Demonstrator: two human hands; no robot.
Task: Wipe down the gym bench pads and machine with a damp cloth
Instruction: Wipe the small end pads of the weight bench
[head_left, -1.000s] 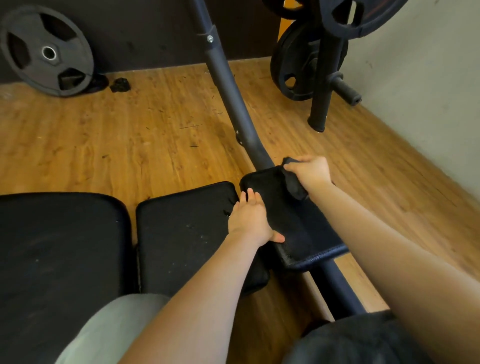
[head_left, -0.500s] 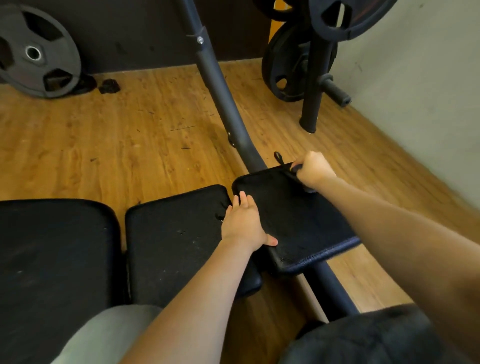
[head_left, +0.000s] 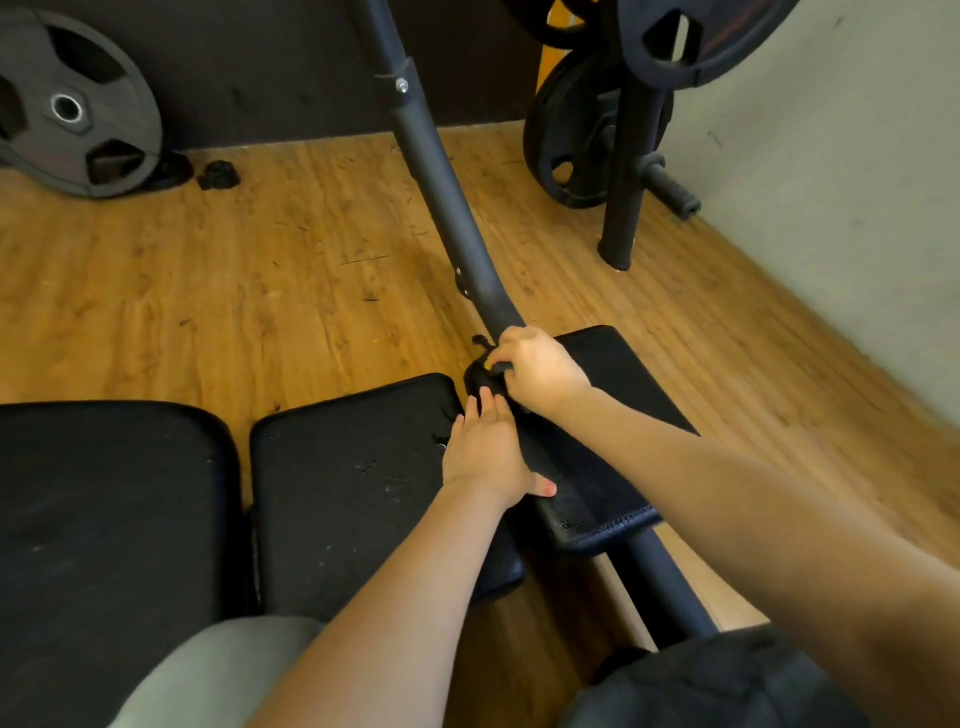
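Wiping the far left corner of the angled bench pad (head_left: 613, 467) with a bunched dark cloth (head_left: 482, 375).

The right hand (head_left: 537, 371) grips the cloth against the pad, beside the machine's dark frame tube (head_left: 441, 197). The left hand (head_left: 485, 452) lies flat, fingers straight, on the gap between that pad and the seat pad (head_left: 353, 483).

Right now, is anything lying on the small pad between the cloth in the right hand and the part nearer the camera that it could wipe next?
Nothing visible does. The right hand grips the dark cloth at the small pad's far corner; only the left hand rests at its left edge.
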